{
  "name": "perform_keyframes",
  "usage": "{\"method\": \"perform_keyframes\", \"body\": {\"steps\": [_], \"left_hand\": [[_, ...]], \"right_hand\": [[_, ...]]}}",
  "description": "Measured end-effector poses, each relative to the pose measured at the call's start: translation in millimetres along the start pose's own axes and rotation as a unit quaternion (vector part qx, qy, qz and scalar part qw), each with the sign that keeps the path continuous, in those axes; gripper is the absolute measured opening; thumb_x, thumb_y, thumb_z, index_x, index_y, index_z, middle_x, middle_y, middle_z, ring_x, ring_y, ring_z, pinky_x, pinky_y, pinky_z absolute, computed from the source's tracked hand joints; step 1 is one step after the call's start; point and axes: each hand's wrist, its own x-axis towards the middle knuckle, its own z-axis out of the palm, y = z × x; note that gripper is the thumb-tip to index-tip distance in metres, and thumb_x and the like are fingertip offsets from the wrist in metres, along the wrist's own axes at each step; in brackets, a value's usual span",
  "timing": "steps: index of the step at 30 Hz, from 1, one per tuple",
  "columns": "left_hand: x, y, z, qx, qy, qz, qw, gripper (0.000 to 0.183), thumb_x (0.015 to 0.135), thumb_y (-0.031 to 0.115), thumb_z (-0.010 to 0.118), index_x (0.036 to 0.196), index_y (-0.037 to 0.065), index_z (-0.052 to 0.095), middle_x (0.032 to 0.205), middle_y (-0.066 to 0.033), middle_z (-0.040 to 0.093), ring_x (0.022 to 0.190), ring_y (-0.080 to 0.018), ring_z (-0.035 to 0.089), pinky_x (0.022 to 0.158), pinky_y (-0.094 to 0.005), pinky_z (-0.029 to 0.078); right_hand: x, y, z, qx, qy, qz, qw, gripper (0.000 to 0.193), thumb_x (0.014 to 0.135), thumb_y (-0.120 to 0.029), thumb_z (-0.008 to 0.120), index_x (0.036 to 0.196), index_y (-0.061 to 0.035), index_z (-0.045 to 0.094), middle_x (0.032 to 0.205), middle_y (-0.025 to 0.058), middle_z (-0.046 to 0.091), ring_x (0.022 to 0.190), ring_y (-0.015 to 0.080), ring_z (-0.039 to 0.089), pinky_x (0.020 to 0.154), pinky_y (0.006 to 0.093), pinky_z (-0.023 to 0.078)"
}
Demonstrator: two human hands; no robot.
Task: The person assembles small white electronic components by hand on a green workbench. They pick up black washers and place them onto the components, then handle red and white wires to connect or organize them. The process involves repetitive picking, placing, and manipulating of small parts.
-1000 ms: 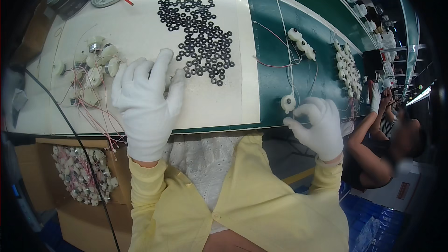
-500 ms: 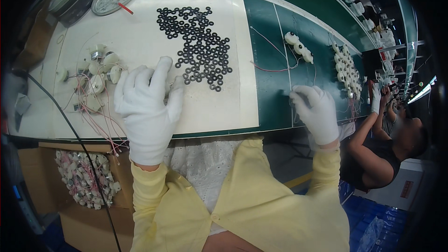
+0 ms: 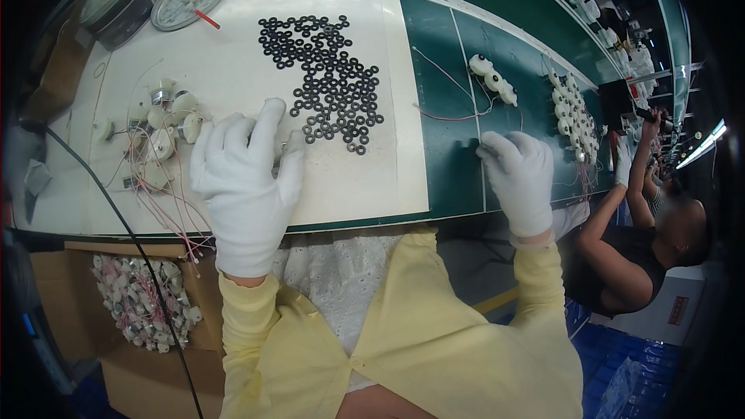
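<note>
On the white board, my left hand (image 3: 247, 186), in a white glove, is curled with its palm down. A bit of something greyish shows between thumb and forefinger, too covered to name. Right of it lies a spread of small black rings (image 3: 334, 93), the nearest just beyond the fingertips. On its left is a loose heap of small white motors (image 3: 161, 140) with thin red and white wires. Above the green tabletop, my gloved right hand (image 3: 521, 178) has its fingers bent together in a pinch; whatever they hold, if anything, is hidden.
Three white round parts with black rings (image 3: 494, 79) lie beyond my right hand, near rows of similar parts (image 3: 573, 116). A dish of whitish paste (image 3: 172, 15) with a red stick stands far left. Below is a cardboard box (image 3: 140, 380) of motors. A co-worker (image 3: 621, 264) sits at right.
My right hand has shifted slightly left and away from me. My left hand stays almost in place. The co-worker's arm has risen.
</note>
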Motion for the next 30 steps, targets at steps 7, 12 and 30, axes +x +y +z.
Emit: {"method": "perform_keyframes", "body": {"steps": [7, 12, 30], "left_hand": [[1.9, 1.5, -3.6, -0.01, -0.014, 0.0, 1.0, 0.041, 0.078, 0.019, 0.08, 0.118, 0.011, 0.073, 0.084, -0.0072, 0.062, 0.093, -0.031, 0.064, 0.1, -0.0488, 0.049], [-0.6, 1.0, -1.6, 0.003, -0.007, 0.001, 1.0, 0.042, 0.078, 0.019, 0.081, 0.117, 0.011, 0.073, 0.086, -0.0072, 0.064, 0.095, -0.0311, 0.065, 0.1, -0.0492, 0.049], [0.9, 0.2, 2.7, 0.019, 0.003, 0.036, 0.999, 0.036, 0.078, 0.025, 0.084, 0.11, 0.012, 0.075, 0.077, -0.0048, 0.064, 0.091, -0.0302, 0.065, 0.092, -0.0458, 0.05]], "right_hand": [[-10.8, 34.4, 9.5, -0.024, 0.01, 0.072, 0.997, 0.027, 0.082, 0.0, 0.073, 0.106, -0.012, 0.073, 0.094, 0.0091, 0.073, 0.076, 0.0309, 0.07, 0.067, 0.0412, 0.054], [-4.4, 34.2, 3.7, 0.02, 0.018, 0.082, 0.996, 0.022, 0.083, -0.001, 0.075, 0.103, -0.0097, 0.073, 0.093, 0.009, 0.072, 0.075, 0.0316, 0.068, 0.066, 0.0402, 0.053], [8.3, -83.4, -133.1, 0.281, 0.006, -0.25, 0.927, 0.033, 0.078, -0.021, 0.088, 0.098, -0.0042, 0.068, 0.095, 0.012, 0.067, 0.079, 0.0264, 0.066, 0.072, 0.034, 0.053]]}}
